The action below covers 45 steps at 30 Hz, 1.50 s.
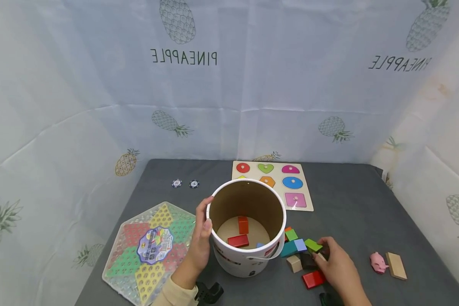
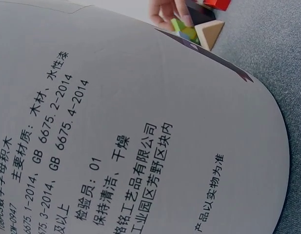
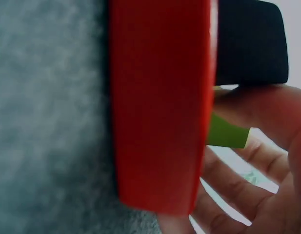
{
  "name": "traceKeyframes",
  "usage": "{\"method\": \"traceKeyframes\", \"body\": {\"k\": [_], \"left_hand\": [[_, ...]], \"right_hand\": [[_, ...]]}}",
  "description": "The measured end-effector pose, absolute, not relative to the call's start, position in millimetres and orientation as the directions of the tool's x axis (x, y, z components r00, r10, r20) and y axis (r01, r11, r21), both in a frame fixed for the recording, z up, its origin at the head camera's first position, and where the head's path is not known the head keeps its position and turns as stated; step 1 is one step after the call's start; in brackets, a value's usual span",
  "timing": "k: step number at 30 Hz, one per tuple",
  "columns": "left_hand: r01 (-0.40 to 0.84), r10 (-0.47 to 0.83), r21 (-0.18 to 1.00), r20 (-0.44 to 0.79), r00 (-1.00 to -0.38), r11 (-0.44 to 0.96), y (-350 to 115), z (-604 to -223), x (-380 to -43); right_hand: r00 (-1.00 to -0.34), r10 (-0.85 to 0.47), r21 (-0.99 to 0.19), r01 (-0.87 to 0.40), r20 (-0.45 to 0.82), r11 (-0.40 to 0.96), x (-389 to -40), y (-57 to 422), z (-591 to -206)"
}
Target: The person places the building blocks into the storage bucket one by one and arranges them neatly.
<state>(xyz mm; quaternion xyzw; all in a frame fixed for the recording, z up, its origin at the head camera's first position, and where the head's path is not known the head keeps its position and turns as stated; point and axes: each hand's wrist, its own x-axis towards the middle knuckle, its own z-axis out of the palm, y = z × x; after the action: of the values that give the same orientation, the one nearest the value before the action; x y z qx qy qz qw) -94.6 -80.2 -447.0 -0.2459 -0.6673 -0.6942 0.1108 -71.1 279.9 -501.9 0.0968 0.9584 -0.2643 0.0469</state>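
A white bucket [image 1: 239, 260] stands upright, with red blocks [image 1: 239, 241] and a bit of blue visible inside. My left hand [image 1: 199, 242] holds its rim on the left side, thumb over the edge; the left wrist view shows the bucket's printed wall [image 2: 116, 122]. To the right of the bucket, my right hand [image 1: 339, 265] pinches a green block [image 1: 313, 245] between thumb and fingers. The same green block [image 3: 229, 132] appears partly hidden in the right wrist view. Close to this hand lie a black block [image 1: 307, 260], a red block [image 1: 313, 279] and a natural wood block [image 1: 294, 263].
Teal and lilac blocks [image 1: 300, 245] lie against the bucket's right side. Behind it is a shape puzzle board [image 1: 296, 200]. A hexagonal checkers board [image 1: 128, 255] lies left, two chips [image 1: 194, 184] farther back. A pink pig [image 1: 378, 262] and wooden plank [image 1: 396, 266] lie right.
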Motion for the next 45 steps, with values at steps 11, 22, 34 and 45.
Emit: {"method": "traceKeyframes", "body": {"k": [11,22,34,45], "left_hand": [[0.507,0.18,0.856,0.516,-0.837,-0.097,-80,-446,-96],[0.495,0.173,0.863,0.505,-0.845,-0.1,-81,-449,-97],[0.474,0.189,0.877,0.481,-0.856,-0.082,-78,-451,-92],[0.484,0.167,0.873,0.486,-0.858,-0.055,-80,-447,-94]], "right_hand": [[-0.959,0.281,-0.56,0.215,0.034,0.8,-71,267,-486],[-0.857,0.002,-0.714,-0.428,0.516,0.554,-74,211,-366],[-0.771,-0.481,-0.578,-0.634,0.417,0.515,-93,135,-345],[-0.842,-0.465,-0.375,-0.538,0.274,0.754,-94,120,-345]]}}
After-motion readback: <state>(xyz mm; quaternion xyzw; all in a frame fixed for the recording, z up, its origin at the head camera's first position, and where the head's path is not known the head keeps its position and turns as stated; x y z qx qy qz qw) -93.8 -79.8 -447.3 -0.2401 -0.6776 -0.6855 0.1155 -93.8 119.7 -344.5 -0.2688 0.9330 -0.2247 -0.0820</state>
